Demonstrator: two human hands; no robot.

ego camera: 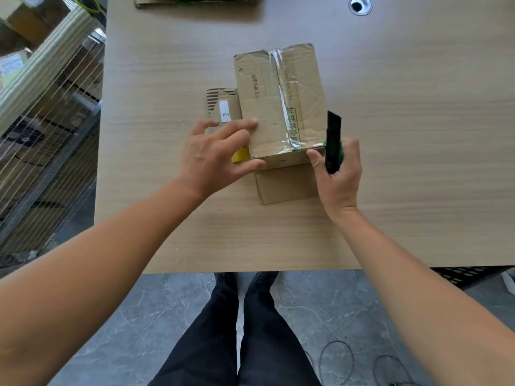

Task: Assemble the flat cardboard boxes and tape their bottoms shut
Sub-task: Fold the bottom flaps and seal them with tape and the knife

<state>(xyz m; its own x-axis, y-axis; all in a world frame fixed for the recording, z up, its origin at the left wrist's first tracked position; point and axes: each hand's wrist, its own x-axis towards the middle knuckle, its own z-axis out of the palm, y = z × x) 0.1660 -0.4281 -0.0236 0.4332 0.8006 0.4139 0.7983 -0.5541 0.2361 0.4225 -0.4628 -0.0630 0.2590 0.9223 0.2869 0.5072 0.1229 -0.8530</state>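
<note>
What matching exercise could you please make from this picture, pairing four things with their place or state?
Things:
1. left hand
2. right hand
3. clear tape
4. flat cardboard

Places or states:
A. at the far edge of the table
B. grips the cutter
C. runs along the top seam of the box
D. fingers spread, touching the box

Pairs: 1-D, 2-B, 3-C, 4-A.
</note>
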